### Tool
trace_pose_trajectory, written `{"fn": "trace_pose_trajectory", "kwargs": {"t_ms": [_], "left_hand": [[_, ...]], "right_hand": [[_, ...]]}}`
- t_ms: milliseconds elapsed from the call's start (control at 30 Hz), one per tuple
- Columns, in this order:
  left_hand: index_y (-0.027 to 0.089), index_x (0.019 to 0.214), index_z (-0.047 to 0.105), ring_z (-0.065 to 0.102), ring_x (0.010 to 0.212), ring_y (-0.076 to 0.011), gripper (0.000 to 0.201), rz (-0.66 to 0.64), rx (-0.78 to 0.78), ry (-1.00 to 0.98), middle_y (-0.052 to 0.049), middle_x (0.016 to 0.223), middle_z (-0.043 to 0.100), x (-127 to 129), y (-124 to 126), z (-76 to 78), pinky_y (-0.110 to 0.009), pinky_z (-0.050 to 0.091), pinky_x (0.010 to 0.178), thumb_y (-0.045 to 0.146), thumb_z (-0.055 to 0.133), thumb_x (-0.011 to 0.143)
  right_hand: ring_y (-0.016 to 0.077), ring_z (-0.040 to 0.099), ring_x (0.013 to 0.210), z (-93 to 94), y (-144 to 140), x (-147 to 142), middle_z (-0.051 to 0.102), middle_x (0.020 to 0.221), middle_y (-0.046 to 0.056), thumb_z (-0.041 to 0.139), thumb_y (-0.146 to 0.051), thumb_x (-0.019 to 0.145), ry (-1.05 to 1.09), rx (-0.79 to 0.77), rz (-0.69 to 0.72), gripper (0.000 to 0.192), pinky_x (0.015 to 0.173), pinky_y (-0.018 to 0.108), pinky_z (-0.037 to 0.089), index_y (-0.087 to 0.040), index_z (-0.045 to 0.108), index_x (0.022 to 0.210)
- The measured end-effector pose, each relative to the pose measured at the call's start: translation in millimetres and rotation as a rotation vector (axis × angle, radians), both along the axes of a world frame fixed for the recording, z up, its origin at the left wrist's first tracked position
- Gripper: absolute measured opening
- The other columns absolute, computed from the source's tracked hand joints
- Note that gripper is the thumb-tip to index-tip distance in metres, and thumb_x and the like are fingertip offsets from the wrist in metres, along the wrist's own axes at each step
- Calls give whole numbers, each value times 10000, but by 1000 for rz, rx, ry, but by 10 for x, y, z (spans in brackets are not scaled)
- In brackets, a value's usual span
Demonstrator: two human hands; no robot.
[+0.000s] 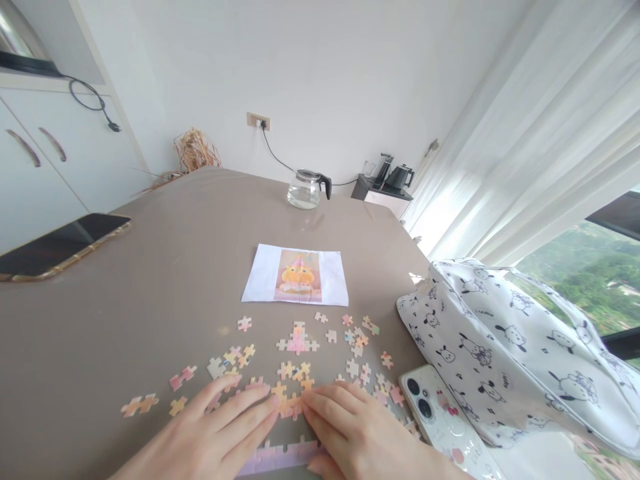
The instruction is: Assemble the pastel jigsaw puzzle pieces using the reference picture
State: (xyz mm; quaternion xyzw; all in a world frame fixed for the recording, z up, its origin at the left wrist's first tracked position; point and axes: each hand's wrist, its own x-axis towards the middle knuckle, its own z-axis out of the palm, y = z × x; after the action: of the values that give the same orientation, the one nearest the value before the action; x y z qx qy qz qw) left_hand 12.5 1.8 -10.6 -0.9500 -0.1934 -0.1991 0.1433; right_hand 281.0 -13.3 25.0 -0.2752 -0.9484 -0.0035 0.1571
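A small cluster of joined orange puzzle pieces (290, 405) lies between my hands. My left hand (220, 423) rests over the pieces on its left, fingers stretched and a little spread, one fingertip touching the cluster's left side. From the right, the fingertips of my right hand (353, 427) touch the cluster; its fingers lie flat, with the thumb apart over a lilac puzzle strip (285, 457). Some yellow pieces (295, 371) sit just above the cluster. Farther up is a joined pink puzzle section (298, 341). What lies under my palms is hidden.
Loose puzzle pieces (353, 368) are scattered on both sides. Beyond them lies a paper sheet with a printed picture (300, 277). A glass pot (304, 192) stands at the back. A phone (65, 243) is at left; a white phone (445, 420) and a patterned bag (500, 340) are at right.
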Motion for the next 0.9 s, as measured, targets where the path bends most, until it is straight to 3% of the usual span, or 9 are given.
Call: {"fn": "trace_pose_trajectory", "kwargs": {"t_ms": [133,300,600,900], "left_hand": [[211,1264,603,558,1137,-240,374,10,-14,-34,-14,1249,678,21,-5,-27,-455,207,1111,334,372,996],[188,1221,630,544,1118,-252,387,-7,-3,-62,-19,1220,692,32,21,-4,-478,178,1118,247,326,990],[216,1252,606,552,1152,-236,354,-5,-16,-39,-13,1261,674,11,29,0,-454,179,1134,316,390,990],[174,1213,631,523,1119,-254,411,-22,-6,-33,-12,1216,692,26,43,13,-478,131,1147,336,310,1015]], "right_hand": [[219,621,1006,-9,-6,-8,701,1101,150,549,-376,979,-34,-24,-10,404,907,296,521,-23,638,1155],[238,622,945,-56,-15,-29,697,1047,150,583,-403,953,-47,-24,5,435,852,319,545,-13,637,1138],[236,614,918,-142,-39,-46,676,1069,170,592,-439,943,-32,-43,-4,469,813,324,548,-13,626,1137],[224,606,864,-229,-53,-80,683,1036,151,503,-458,986,60,16,-13,456,771,310,546,-38,656,1082]]}}
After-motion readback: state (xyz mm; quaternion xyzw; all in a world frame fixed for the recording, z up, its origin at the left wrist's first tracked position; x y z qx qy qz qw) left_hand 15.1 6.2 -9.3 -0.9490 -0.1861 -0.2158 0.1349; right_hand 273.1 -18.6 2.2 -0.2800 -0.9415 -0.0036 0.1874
